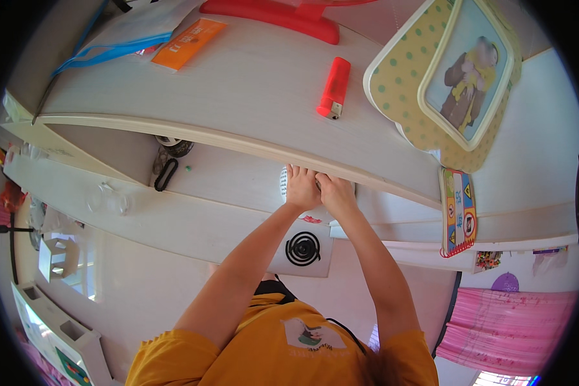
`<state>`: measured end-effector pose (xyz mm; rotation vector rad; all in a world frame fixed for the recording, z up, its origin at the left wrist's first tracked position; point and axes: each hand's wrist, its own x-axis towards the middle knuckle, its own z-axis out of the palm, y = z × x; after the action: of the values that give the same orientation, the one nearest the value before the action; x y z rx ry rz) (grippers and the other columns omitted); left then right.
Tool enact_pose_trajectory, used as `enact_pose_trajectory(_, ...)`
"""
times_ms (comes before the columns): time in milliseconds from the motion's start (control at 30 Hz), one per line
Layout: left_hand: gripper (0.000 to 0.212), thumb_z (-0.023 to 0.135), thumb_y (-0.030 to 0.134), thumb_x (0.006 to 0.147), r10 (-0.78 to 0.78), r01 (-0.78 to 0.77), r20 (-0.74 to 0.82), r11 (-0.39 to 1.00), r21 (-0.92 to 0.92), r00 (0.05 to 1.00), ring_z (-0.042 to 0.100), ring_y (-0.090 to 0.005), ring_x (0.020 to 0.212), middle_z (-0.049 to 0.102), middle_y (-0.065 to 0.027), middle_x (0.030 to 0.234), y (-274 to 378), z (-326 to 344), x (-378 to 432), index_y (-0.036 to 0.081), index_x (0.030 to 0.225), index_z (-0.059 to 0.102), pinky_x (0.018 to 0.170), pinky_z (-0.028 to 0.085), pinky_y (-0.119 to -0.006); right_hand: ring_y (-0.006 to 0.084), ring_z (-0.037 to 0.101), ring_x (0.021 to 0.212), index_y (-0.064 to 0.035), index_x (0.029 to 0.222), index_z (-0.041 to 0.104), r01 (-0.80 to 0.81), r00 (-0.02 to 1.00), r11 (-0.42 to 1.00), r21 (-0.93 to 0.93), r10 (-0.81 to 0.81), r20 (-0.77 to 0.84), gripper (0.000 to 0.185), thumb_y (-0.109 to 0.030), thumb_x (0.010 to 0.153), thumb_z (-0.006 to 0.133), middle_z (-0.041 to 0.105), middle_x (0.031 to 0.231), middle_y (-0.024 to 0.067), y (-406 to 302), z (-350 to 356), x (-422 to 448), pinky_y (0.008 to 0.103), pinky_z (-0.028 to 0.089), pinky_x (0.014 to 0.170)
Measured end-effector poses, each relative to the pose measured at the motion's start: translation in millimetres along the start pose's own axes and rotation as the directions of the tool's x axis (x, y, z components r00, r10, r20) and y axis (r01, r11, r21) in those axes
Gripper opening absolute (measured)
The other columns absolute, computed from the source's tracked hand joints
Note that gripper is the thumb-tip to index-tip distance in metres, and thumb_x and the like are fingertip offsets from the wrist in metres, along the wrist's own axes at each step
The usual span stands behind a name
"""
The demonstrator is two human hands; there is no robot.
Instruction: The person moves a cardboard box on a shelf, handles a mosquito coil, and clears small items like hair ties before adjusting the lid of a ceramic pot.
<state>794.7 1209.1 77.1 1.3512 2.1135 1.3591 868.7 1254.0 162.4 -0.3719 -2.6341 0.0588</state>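
Both hands are together in the compartment under the upper shelf, on a white round container (283,184) with dark printed characters. My left hand (303,189) lies over its left side, its fingers reaching towards the shelf edge. My right hand (338,194) is curled over the right side, thumb and forefinger close to the left hand. The hands and the shelf board hide most of the container. Nearer to me, a black mosquito coil (303,249) lies flat at the tabletop corner. A small red item (311,219) sits just below the hands.
On the upper shelf (198,101) are a red lighter (334,88), an orange packet (189,44), a zip bag (125,38) and a photo frame (405,91). A spiral-bound card book (458,210) overhangs at right. A black band (166,174) and a dark roll (176,146) lie left.
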Motion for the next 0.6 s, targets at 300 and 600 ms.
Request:
enact_pose_trajectory(300,0.057,0.057,0.021,0.062,-0.021,0.021,0.027,1.000,0.017,0.999,0.026,-0.0385,0.111,0.038,-0.0173,0.114,1.7,-7.9,-5.5,0.003,0.112,0.038,0.094,0.012,-0.052,0.0277,0.048,0.077,0.0009,0.073,0.055,-0.071,0.994,0.997,-0.020,0.069,-0.083,0.014,0.002,0.060,0.052,0.050,0.075,0.0102,-23.0,-12.3,-15.1,0.0356,0.041,0.067)
enact_pose_trajectory(600,0.052,0.057,0.022,0.063,0.016,-0.016,0.057,1.000,-0.017,0.998,0.027,-0.0363,0.111,0.042,-0.0164,0.111,13.7,-18.1,-6.2,0.004,0.109,0.042,0.095,0.012,-0.049,0.0289,0.048,0.080,0.0010,0.074,0.055,-0.184,0.983,0.983,-0.007,0.184,-0.024,0.014,0.001,0.060,0.052,0.051,0.080,0.0105,-18.5,-11.7,-36.0,0.0370,0.040,0.070)
